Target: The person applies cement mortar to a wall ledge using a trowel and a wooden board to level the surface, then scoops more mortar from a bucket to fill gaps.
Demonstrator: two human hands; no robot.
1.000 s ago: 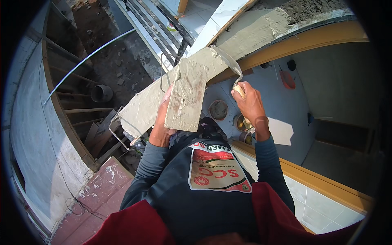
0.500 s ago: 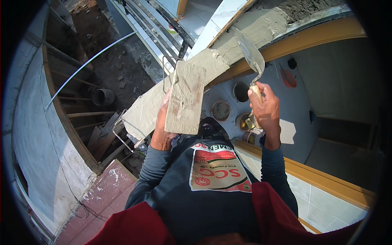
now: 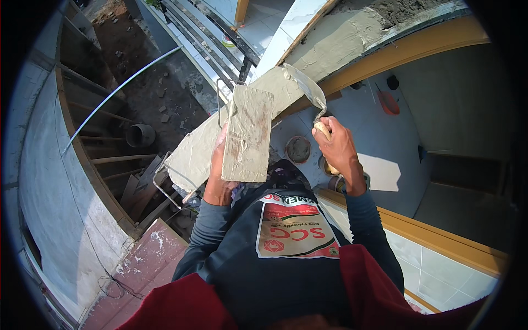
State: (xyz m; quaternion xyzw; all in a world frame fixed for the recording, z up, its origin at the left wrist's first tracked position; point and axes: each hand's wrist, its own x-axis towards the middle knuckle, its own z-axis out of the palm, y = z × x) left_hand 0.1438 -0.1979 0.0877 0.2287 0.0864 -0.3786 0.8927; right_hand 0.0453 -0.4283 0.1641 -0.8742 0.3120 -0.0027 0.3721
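My left hand [image 3: 219,165] grips a plaster-smeared rectangular board [image 3: 247,132], with fingers partly hidden behind it. To its right, my right hand [image 3: 340,147] is closed on the wooden handle of a metal trowel [image 3: 307,87]. The trowel's blade, coated in pale plaster, is over or on the long curved ledge [image 3: 322,52], just right of the board's top; whether it touches is unclear. Pale plaster coats the ledge, with darker rough mortar at its upper right end.
A metal railing [image 3: 220,44] and wire brackets [image 3: 165,181] border the ledge. Below right are containers of mortar [image 3: 298,148] on a tiled floor and an orange tub [image 3: 388,103]. Left are a curved concrete wall [image 3: 82,192], a thin pipe [image 3: 121,82] and a bucket [image 3: 140,135] below.
The trowel rose to the right half a second ago and has since swung back left to the ledge beside the board. The board has stayed nearly in place.
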